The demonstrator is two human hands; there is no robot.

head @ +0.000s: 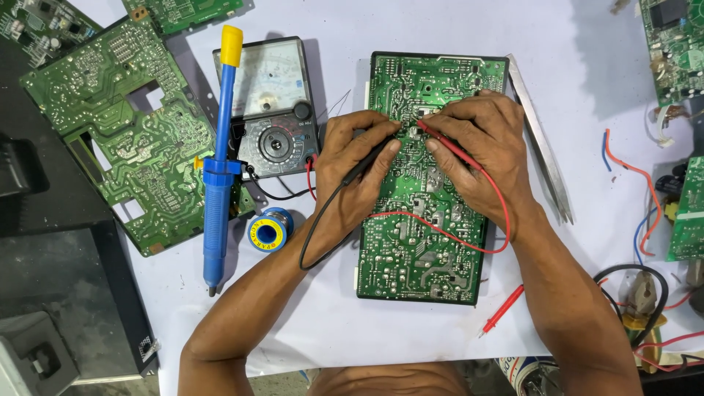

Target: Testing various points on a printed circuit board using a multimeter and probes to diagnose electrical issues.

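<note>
Probing: both hands press meter probes onto the solder side of a green circuit board (422, 235) lying near the middle of the white tabletop (587, 73), its near end toward the front edge.
Left hand (359, 165): grip closed around the black probe (367, 163), tip angled onto the upper half of the board.
Right hand (484, 150): grip closed around the red probe (447, 144), tip set just beside the black one; the two fingertips nearly touch.
Bridging risk: the probe tips stand very close on densely packed solder joints, so a small slip could, in my judgement, short neighbouring pads or give a false reading.
Lead risk: the red lead (440, 227) loops across the board and the black lead (315, 227) trails off its left edge toward the analogue multimeter (270, 110); a tug by either forearm could drag a tip off its joint or pull the meter.
Meter: lies at the far side, left of the board, beyond both hands; the person must look away from the tips to read it, which invites drift.
Neighbours: a blue desoldering pump (218, 169) and a solder reel (268, 231) lie left of the left wrist, metal tweezers (543, 147) lie just beside the board's right edge; a nudged elbow could knock these onto the board.
Spare probe: a loose red probe (504, 308) rests near the front edge, under the right forearm, liable to be swept off.
</note>
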